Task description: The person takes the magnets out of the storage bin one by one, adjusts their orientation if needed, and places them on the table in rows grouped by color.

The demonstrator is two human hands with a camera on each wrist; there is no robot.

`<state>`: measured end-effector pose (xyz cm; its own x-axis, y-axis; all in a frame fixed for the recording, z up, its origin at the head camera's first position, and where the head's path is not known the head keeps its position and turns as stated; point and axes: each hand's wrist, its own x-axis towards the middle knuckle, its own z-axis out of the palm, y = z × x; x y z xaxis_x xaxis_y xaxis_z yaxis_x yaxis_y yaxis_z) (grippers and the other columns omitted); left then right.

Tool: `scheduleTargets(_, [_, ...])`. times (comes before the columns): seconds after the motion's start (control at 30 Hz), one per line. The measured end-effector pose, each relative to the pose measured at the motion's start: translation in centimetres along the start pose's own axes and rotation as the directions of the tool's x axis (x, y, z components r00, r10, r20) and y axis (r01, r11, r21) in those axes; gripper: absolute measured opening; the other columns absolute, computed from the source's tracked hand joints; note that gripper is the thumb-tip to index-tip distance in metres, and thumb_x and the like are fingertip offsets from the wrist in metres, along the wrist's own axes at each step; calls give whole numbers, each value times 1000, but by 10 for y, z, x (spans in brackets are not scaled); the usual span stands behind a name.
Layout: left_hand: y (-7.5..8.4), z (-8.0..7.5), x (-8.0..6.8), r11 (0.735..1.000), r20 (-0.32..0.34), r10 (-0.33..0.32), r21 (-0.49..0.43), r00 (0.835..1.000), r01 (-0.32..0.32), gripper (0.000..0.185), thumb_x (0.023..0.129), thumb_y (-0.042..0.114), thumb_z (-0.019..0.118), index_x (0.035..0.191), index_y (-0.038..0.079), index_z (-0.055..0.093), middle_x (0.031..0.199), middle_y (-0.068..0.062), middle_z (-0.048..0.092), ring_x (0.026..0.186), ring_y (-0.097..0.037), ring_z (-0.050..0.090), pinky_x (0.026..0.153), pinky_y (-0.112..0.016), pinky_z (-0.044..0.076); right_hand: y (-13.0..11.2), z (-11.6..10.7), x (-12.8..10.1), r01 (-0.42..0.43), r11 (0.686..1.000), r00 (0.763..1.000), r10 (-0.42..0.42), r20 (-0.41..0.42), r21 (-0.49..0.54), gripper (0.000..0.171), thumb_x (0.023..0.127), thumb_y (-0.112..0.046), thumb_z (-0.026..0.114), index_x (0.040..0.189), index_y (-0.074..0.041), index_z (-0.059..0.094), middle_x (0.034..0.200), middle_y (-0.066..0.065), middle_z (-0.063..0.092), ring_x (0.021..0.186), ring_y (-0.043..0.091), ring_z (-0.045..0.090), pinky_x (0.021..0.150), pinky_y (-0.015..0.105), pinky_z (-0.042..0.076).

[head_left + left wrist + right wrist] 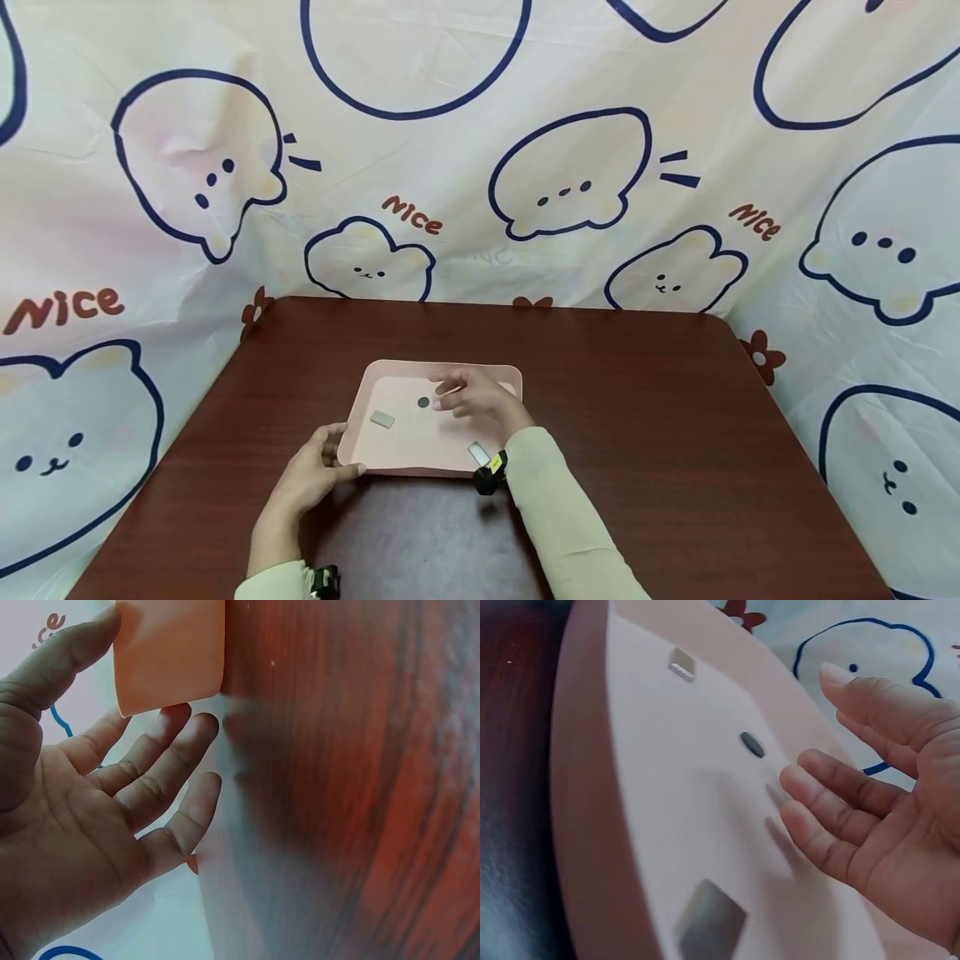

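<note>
Right hand (476,397) is held above the pink tray (397,454), fingers spread and relaxed, nothing gripped. Just beside its fingertips (799,780) a small dark round disc (423,402) lies flat on the tray floor. Two grey rectangular plates are seen in the tray: one at left (382,419), one by the near rim (478,453). Left hand (311,477) is laid open against the tray's near-left corner, thumb on the rim. The tray sits on a dark wooden table (675,433).

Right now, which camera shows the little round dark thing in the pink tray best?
The right wrist view: the round dark piece looks large and unblocked on the pink tray. The head view shows it only as a tiny dot. The left wrist view misses it, showing only a tray corner.
</note>
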<state>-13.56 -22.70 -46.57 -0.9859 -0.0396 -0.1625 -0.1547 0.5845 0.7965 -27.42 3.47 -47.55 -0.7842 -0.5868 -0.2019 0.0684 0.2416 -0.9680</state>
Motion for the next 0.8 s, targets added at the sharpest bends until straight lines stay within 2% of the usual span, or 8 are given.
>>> scheduleTargets(0.17, [1,0,1,1000,-1,2,13,1000,-2,72,73,16,78,133,2,40,101,-18,58,91,-29,54,75,-40,40,5,6,6,-3,1000,1000,4,-19,18,51,80,-11,73,128,-7,56,108,8,61,92,17,60,75,36,49])
scheduleTargets(0.33, [1,1,0,1000,2,-16,19,1000,16,72,73,17,79,133,4,40,100,-16,58,89,-27,54,74,-38,40,8,13,10,-12,1000,999,12,-53,-11,46,79,-8,73,124,-7,60,98,6,62,80,16,58,68,32,48])
scheduleTargets(0.57, [1,1,0,1000,-1,-20,9,1000,20,72,72,18,79,132,5,41,99,-17,57,88,-27,54,73,-37,40,14,23,20,-27,998,985,16,-172,-64,37,75,-2,75,111,-3,67,87,3,55,69,11,48,53,25,40])
scheduleTargets(0.67, [2,1,1,1000,3,-18,12,1000,18,72,73,18,79,132,5,40,99,-17,57,88,-28,54,73,-38,39,17,27,24,-22,992,975,-7,-223,-126,33,73,-1,76,105,-2,70,82,2,56,69,11,47,54,23,40])
scheduleTargets(0.8, [2,0,0,1000,5,-26,17,1000,26,72,73,18,79,132,5,40,99,-17,57,88,-27,53,72,-37,39,20,31,27,-32,973,960,-33,-277,-228,26,71,-3,77,97,-5,73,81,-2,60,74,10,50,63,23,43])
